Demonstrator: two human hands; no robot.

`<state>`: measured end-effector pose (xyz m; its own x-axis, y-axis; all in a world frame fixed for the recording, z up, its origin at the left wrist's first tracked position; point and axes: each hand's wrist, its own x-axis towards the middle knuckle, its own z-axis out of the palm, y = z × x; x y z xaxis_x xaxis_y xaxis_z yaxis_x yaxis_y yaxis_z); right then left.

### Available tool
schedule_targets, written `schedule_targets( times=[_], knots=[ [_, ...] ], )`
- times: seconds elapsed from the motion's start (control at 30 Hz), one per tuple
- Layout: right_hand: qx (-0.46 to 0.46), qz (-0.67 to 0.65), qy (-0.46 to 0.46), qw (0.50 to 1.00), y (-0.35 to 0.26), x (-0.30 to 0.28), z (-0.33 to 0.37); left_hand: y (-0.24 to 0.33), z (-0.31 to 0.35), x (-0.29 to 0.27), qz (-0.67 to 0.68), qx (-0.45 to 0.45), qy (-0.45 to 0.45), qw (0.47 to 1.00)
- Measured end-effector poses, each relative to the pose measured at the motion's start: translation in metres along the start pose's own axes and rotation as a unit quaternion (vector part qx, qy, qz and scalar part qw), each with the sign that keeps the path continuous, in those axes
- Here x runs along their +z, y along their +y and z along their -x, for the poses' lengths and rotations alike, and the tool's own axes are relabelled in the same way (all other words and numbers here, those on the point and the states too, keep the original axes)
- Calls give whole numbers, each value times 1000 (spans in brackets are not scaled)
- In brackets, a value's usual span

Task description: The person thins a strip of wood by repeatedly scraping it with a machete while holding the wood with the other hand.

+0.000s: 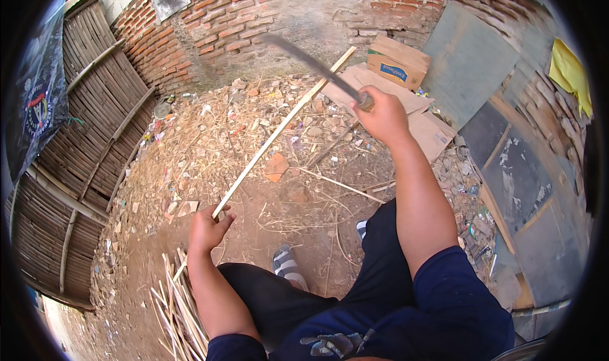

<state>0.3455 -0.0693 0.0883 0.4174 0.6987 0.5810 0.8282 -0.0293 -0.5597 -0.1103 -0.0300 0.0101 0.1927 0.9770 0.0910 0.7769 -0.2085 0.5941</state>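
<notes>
While a bundle of thin sticks [174, 313] is lying below the left hand [212, 228], that hand is gripping a long pale strip [271, 144] slanting up-right from it; the right hand [382, 117] is holding a knife [317, 67], its blade pointing up-left.

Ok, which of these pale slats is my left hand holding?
The long slat slanting up from your left hand toward the brick wall; the pile of slats is beside your left forearm, and a thinner slat lies on the ground.
</notes>
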Motion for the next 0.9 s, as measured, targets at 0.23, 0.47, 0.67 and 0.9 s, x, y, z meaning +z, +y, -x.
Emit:
schedule_targets(
  times=[0.23, 0.47, 0.67, 0.9],
  knots=[
    [-132, 39, -53, 989, -5, 4, 8, 8, 2, 5, -8, 19, 24, 999],
    [6, 5, 47, 999, 28, -12, -5, 8, 1, 4, -17, 32, 16, 999],
    [-100, -32, -32, 994, 10, 0, 6, 5, 0, 6, -1, 20, 3, 1000],
    [-51, -55, -47, 996, 30, -8, 0, 23, 3, 18, 52, 54, -48, 996]
  ],
)
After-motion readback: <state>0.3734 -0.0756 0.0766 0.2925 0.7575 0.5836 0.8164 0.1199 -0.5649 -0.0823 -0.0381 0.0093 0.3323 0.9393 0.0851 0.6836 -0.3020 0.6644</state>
